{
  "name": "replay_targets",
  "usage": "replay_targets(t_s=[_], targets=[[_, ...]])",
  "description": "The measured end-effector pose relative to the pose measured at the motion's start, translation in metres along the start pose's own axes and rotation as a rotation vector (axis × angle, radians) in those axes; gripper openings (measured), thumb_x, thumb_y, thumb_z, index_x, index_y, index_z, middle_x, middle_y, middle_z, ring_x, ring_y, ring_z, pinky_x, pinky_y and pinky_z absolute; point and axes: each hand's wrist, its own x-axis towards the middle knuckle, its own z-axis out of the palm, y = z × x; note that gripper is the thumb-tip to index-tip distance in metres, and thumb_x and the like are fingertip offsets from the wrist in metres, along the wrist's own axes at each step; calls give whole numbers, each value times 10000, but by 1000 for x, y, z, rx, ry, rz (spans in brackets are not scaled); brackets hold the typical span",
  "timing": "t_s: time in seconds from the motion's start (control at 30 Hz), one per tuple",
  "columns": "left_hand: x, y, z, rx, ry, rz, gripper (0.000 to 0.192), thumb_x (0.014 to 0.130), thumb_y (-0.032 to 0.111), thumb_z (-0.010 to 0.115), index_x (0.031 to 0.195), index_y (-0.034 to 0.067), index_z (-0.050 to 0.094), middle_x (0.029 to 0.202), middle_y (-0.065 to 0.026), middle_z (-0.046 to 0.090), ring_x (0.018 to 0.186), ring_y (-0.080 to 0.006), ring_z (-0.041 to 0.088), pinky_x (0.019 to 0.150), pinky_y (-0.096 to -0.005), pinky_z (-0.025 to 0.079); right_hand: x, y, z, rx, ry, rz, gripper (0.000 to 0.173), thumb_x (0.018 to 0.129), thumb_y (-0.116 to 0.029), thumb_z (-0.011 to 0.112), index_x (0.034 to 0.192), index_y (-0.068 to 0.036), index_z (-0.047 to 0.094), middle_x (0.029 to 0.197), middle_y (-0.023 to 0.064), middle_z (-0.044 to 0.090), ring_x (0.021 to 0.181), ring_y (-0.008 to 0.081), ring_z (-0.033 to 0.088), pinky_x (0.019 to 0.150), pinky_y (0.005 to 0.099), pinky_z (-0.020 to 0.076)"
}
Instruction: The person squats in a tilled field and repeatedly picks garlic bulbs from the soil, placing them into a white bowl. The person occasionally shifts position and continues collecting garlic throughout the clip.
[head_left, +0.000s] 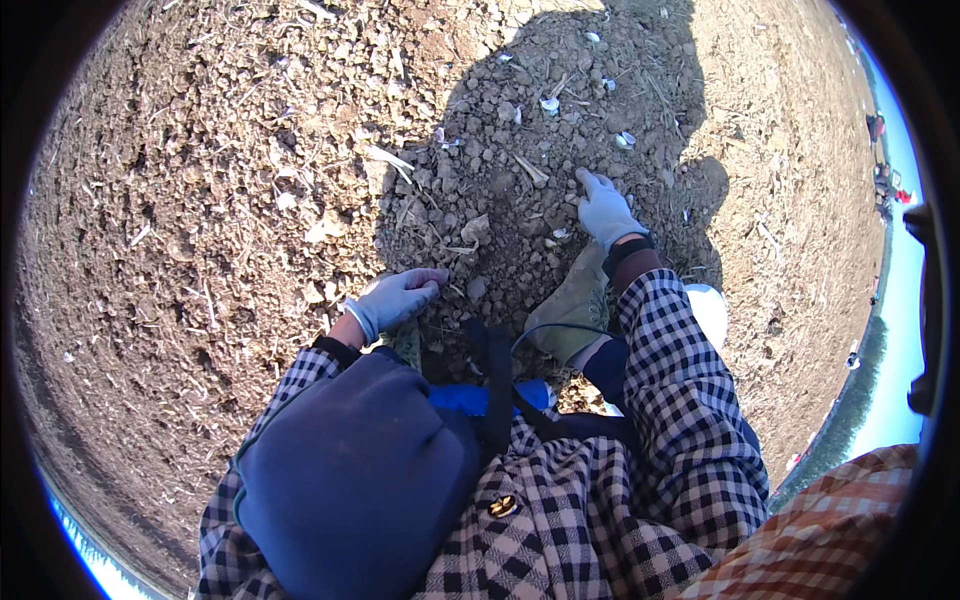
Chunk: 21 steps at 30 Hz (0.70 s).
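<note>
My right hand (606, 210), in a pale work glove, reaches down to the cloddy soil (450, 187) with its fingers near the ground. It is just past an olive canvas lace-up shoe (574, 307). My left hand (397, 298), gloved too, hovers low over the soil with thumb and fingers drawn together; whether anything is pinched there is hidden. Small white and purplish pieces that look like garlic cloves lie scattered ahead, among them one clove (550, 105) and another clove (625, 139) beyond my right hand.
Dry stalk bits (532, 171) litter the ground. A white rounded object (706, 315) sits beside my right forearm. My navy-clad knee (360, 480) is raised at left. Orange checked cloth (817, 532) fills the lower right corner. Distant people (885, 184) are along the field's right edge.
</note>
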Motion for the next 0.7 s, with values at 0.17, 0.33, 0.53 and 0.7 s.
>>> replay_targets(t_s=[0.17, 0.33, 0.53, 0.7], targets=[[1, -3, 1, -31, 33, -25, 388, 1035, 250, 550, 1390, 95, 565, 1095, 24, 650, 960, -52, 561, 865, -234, 476, -21, -16, 28, -138, -85, -24, 458, 887, -71, 542, 1344, -98, 540, 1361, 247, 499, 1252, 428, 518, 1052, 469, 447], [8, -10, 1, -213, 8, -43, 355, 1027, 223, 546, 1347, 80, 599, 1066, 18, 647, 913, -67, 555, 827, -240, 480, -36, -14, 25, -18, -10, -65, 400, 891, -96, 585, 1290, -80, 565, 1336, 248, 511, 1159, 430, 582, 988, 467, 492], [6, -9, 1, -299, 22, -105, 345, 1025, 205, 544, 1334, 61, 597, 938, 52, 607, 800, -61, 526, 726, -236, 470, 15, 0, 6, 213, 250, -63, 391, 921, -162, 574, 1302, -75, 559, 1296, 250, 560, 1121, 436, 599, 967, 467, 493], [7, -6, -1, -227, 15, -137, 372, 1030, 221, 571, 1359, 47, 581, 1255, -27, 643, 1081, -129, 603, 962, -289, 491, 74, -16, -9, 132, 410, 32, 491, 895, -133, 562, 1380, -88, 504, 1379, 230, 494, 1167, 453, 555, 997, 460, 475]])
